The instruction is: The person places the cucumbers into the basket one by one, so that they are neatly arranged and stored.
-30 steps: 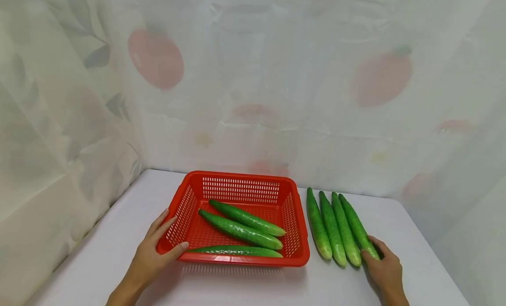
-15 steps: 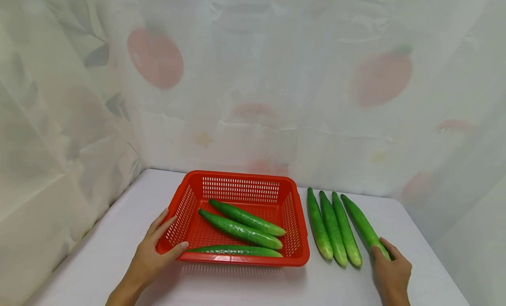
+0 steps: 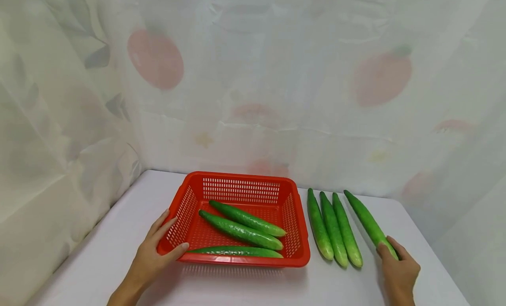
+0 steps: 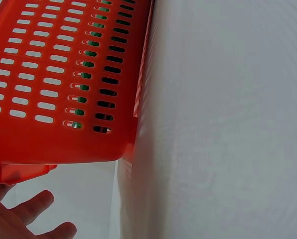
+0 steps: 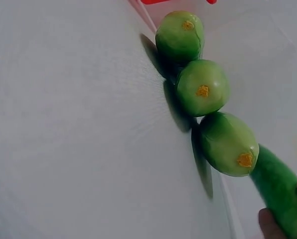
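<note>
My right hand point(image 3: 401, 268) grips the pale lower end of a long green cucumber point(image 3: 368, 220) at the right of the head view. Three more cucumbers point(image 3: 334, 229) lie side by side left of it. In the right wrist view their blunt ends point(image 5: 203, 89) show, with the held cucumber point(image 5: 278, 186) beyond. A red perforated plastic basket point(image 3: 247, 261) stands left of the row, with three cucumbers point(image 3: 241, 229) inside. The left hand point(image 3: 148, 255) rests at its front left corner, thumb and fingers spread over the rim. Seen from the left wrist, two fingertips point(image 4: 39, 203) hang apart from the basket wall.
Everything stands on a white-covered table point(image 3: 340, 288). A pale fruit-print curtain point(image 3: 253, 86) rises behind it, and other hangings point(image 3: 59, 143) flank it. The basket's right wall is close to the nearest loose cucumber.
My right hand has moved right with its cucumber, widening the gap from the other three in the row. The left hand and the basket stay in place.
</note>
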{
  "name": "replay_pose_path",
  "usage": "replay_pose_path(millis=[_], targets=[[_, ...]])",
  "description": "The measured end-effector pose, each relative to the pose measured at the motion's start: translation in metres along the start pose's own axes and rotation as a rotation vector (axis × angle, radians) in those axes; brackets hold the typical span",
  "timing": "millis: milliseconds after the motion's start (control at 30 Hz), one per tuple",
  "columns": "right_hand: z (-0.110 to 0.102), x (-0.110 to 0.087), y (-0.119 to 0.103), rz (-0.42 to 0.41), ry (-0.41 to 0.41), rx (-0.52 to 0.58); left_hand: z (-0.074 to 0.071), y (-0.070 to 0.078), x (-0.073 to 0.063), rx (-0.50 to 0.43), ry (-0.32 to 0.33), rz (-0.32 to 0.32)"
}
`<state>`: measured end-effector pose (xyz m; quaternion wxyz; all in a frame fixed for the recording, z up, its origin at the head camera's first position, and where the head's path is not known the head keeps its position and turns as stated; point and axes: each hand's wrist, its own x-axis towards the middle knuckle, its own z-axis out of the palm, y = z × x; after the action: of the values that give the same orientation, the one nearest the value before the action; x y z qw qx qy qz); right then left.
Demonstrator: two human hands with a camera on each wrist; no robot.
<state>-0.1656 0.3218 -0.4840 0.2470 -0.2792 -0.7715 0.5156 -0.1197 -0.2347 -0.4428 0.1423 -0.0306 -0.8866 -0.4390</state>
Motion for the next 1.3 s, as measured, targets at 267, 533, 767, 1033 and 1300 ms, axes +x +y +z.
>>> replay_pose_path(millis=[267,533,767,1033,1300], targets=[[0.001,-0.002,-0.021,0.019,-0.01,0.176,0.002,-0.001,0.0,-0.006,0.013,0.013],[-0.003,-0.012,-0.055,-0.011,-0.062,0.419,0.002,-0.001,0.0,-0.014,0.016,0.016],[-0.01,-0.021,-0.08,-0.066,-0.123,0.496,0.002,-0.001,0.0,-0.01,0.017,0.017],[-0.017,-0.026,-0.099,-0.098,-0.197,0.452,0.002,0.0,-0.001,-0.008,0.018,0.015],[-0.014,-0.031,-0.114,-0.174,-0.334,0.552,0.003,-0.001,0.0,-0.004,0.025,0.025]])
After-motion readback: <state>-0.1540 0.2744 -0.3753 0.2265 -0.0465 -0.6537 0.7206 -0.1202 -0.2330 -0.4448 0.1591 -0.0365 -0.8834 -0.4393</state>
